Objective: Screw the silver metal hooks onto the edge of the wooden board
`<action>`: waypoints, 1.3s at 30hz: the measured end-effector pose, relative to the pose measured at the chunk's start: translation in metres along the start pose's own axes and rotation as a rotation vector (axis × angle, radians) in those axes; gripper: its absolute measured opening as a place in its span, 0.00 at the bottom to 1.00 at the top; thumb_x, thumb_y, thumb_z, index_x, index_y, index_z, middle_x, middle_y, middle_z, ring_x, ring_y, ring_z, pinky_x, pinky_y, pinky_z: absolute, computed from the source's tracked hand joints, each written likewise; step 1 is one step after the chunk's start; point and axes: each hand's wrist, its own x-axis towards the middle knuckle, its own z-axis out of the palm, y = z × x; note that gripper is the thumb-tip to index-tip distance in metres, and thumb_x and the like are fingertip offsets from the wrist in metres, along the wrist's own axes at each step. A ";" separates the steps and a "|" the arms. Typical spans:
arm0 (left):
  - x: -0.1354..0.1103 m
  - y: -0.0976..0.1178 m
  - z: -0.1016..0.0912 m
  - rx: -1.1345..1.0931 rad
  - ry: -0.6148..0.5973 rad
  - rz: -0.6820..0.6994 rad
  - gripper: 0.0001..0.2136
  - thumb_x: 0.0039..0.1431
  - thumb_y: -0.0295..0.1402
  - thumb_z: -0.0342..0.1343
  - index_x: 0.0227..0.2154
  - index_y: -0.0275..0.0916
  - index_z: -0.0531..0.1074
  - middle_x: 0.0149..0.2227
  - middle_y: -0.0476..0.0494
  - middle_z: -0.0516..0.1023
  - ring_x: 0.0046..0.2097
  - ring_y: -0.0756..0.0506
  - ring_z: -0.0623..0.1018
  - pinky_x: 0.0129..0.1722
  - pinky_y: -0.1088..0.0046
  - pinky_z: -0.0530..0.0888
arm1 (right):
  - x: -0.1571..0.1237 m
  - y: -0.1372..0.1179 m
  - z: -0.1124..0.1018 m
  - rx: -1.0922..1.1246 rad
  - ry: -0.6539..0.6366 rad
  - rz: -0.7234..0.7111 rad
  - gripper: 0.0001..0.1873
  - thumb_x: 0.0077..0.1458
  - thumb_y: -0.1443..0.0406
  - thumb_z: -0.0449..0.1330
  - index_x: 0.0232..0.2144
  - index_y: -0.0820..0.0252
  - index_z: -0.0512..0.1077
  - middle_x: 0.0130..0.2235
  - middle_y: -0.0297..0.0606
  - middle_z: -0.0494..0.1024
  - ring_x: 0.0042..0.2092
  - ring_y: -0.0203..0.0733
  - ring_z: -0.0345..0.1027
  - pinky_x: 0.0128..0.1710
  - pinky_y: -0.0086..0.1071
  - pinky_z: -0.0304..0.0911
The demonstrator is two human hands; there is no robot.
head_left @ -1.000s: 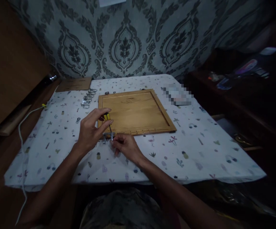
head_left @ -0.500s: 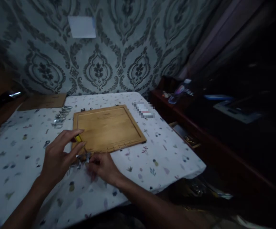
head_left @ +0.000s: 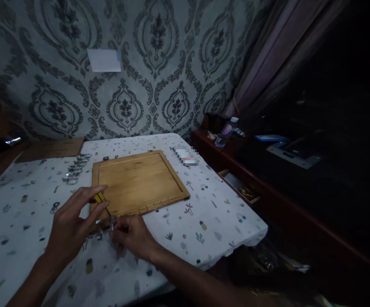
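My left hand [head_left: 71, 224] grips a small screwdriver [head_left: 103, 204] with a yellow and black handle, its tip pointing down at a small metal fitting [head_left: 105, 225] by the near left corner of a wooden board [head_left: 136, 182]. My right hand [head_left: 132, 235] pinches that metal fitting against the board's near edge, fingers pressed together. The board lies flat on a table covered by a white printed cloth [head_left: 21, 217].
Several more metal fittings [head_left: 74, 169] lie in a row left of the board. A brown cardboard sheet [head_left: 52, 149] sits at the table's far left. A dark wooden cabinet [head_left: 268, 187] with bottles and clutter stands to the right. Patterned wallpaper lies behind.
The view has swung to the right and up, so the table now sits lower left. Both hands keep the same hold on the screwdriver and fitting at the board's corner.
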 end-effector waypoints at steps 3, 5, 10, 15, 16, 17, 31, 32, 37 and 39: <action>0.000 0.000 0.000 0.022 0.006 0.004 0.11 0.68 0.37 0.60 0.50 0.43 0.77 0.43 0.44 0.81 0.37 0.47 0.80 0.33 0.75 0.77 | 0.000 -0.006 0.000 0.119 0.041 0.060 0.11 0.53 0.65 0.64 0.21 0.56 0.69 0.20 0.29 0.72 0.20 0.36 0.68 0.21 0.28 0.66; 0.001 0.002 0.000 0.034 0.019 0.015 0.10 0.68 0.34 0.60 0.49 0.42 0.78 0.40 0.45 0.81 0.37 0.47 0.80 0.39 0.73 0.78 | 0.000 -0.007 -0.001 0.148 0.025 0.066 0.11 0.53 0.66 0.65 0.21 0.57 0.69 0.20 0.28 0.73 0.19 0.35 0.67 0.21 0.28 0.66; 0.006 0.003 0.001 -0.002 0.009 0.020 0.10 0.68 0.33 0.59 0.50 0.41 0.79 0.41 0.44 0.84 0.37 0.47 0.80 0.40 0.72 0.79 | 0.004 -0.004 -0.003 0.197 0.009 0.069 0.11 0.55 0.68 0.65 0.22 0.59 0.71 0.21 0.26 0.72 0.18 0.31 0.66 0.21 0.25 0.60; 0.007 0.002 0.002 -0.026 -0.024 0.020 0.11 0.69 0.33 0.59 0.52 0.41 0.78 0.45 0.44 0.84 0.38 0.49 0.79 0.43 0.71 0.79 | 0.004 -0.006 -0.004 0.196 -0.009 0.052 0.11 0.55 0.67 0.66 0.22 0.60 0.71 0.23 0.26 0.74 0.19 0.30 0.67 0.23 0.26 0.62; 0.007 0.002 0.003 -0.026 -0.020 0.015 0.11 0.69 0.34 0.59 0.52 0.42 0.78 0.45 0.44 0.83 0.38 0.49 0.79 0.42 0.71 0.79 | 0.003 -0.007 -0.004 0.194 -0.009 0.051 0.11 0.55 0.67 0.66 0.23 0.60 0.71 0.23 0.27 0.74 0.19 0.30 0.67 0.24 0.26 0.62; 0.007 0.002 0.003 -0.024 -0.014 0.012 0.11 0.69 0.35 0.60 0.51 0.42 0.78 0.45 0.44 0.83 0.38 0.49 0.79 0.42 0.71 0.79 | 0.002 -0.008 -0.004 0.189 -0.009 0.051 0.11 0.56 0.67 0.66 0.23 0.60 0.71 0.23 0.27 0.75 0.19 0.31 0.67 0.24 0.27 0.63; 0.010 0.003 0.002 -0.023 -0.054 0.003 0.11 0.70 0.36 0.59 0.50 0.41 0.78 0.45 0.43 0.83 0.40 0.48 0.80 0.44 0.71 0.79 | 0.002 -0.005 -0.004 0.168 -0.005 0.047 0.10 0.54 0.65 0.66 0.23 0.59 0.72 0.23 0.28 0.74 0.19 0.33 0.69 0.24 0.27 0.63; 0.010 0.003 0.003 -0.020 -0.056 0.002 0.11 0.70 0.37 0.59 0.51 0.41 0.78 0.45 0.43 0.83 0.40 0.47 0.80 0.44 0.71 0.79 | 0.003 -0.005 -0.004 0.172 -0.004 0.050 0.10 0.54 0.65 0.66 0.23 0.59 0.72 0.23 0.28 0.74 0.19 0.33 0.68 0.24 0.27 0.63; 0.009 0.004 0.002 0.027 -0.044 0.016 0.11 0.69 0.36 0.60 0.51 0.42 0.78 0.42 0.45 0.82 0.39 0.48 0.79 0.42 0.72 0.79 | 0.003 -0.004 -0.004 0.161 0.002 0.055 0.09 0.54 0.66 0.65 0.23 0.58 0.72 0.22 0.28 0.74 0.19 0.32 0.68 0.23 0.27 0.63; 0.009 0.005 0.001 0.024 -0.048 0.029 0.10 0.70 0.34 0.59 0.51 0.42 0.78 0.43 0.46 0.82 0.40 0.48 0.80 0.43 0.72 0.79 | 0.002 -0.005 -0.004 0.164 0.000 0.055 0.09 0.54 0.67 0.65 0.23 0.58 0.72 0.22 0.28 0.74 0.19 0.32 0.69 0.24 0.27 0.63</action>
